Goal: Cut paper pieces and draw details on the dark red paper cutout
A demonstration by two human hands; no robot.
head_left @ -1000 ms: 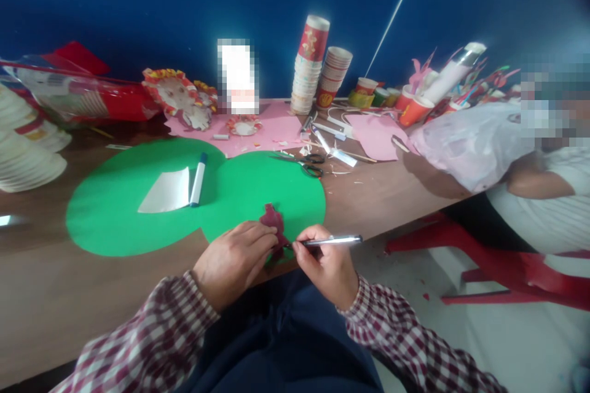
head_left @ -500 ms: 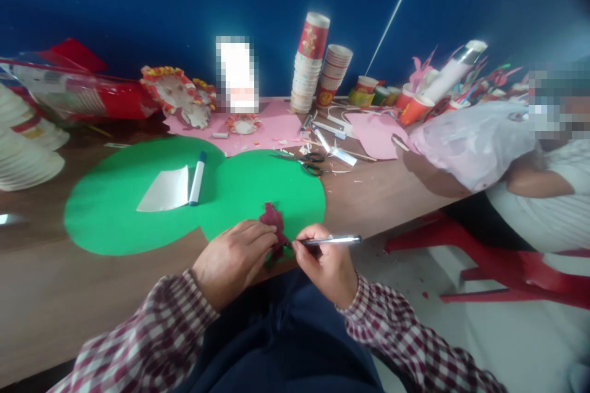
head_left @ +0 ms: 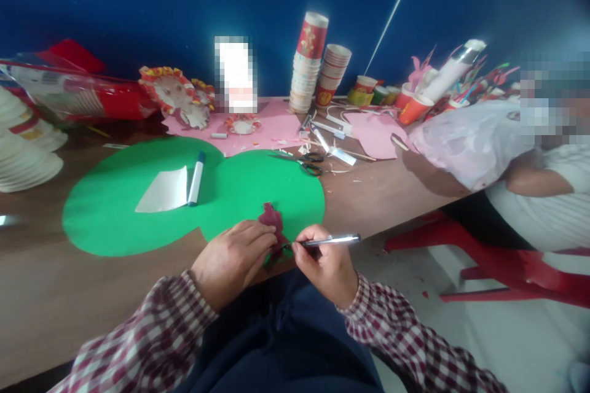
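A silver-and-black pen (head_left: 338, 239) is pinched in my right hand (head_left: 325, 264), its tip pointing left at the lower edge of a dark red paper cutout (head_left: 271, 216). My left hand (head_left: 237, 258) is closed on that cutout, fingers together over its left side, so part of its outline is hidden. Beneath both lies green paper (head_left: 258, 181) shaped like two joined rounds, at the table's front edge. On its left round rest a white paper piece (head_left: 161, 190) and a blue-capped marker (head_left: 196, 179). Black-handled scissors (head_left: 311, 167) lie across its upper right edge.
Behind are pink paper sheets (head_left: 276, 126), stacked paper cups (head_left: 306, 67) and a frilled paper craft (head_left: 168, 95). More cups (head_left: 32, 153) lie at left. To the right are a plastic bag (head_left: 474, 138), a seated person's arm (head_left: 539, 178) and a red stool (head_left: 488, 252).
Almost nothing differs. The whole view has shifted very slightly; both hands, the pen and the cutout keep their positions relative to one another.
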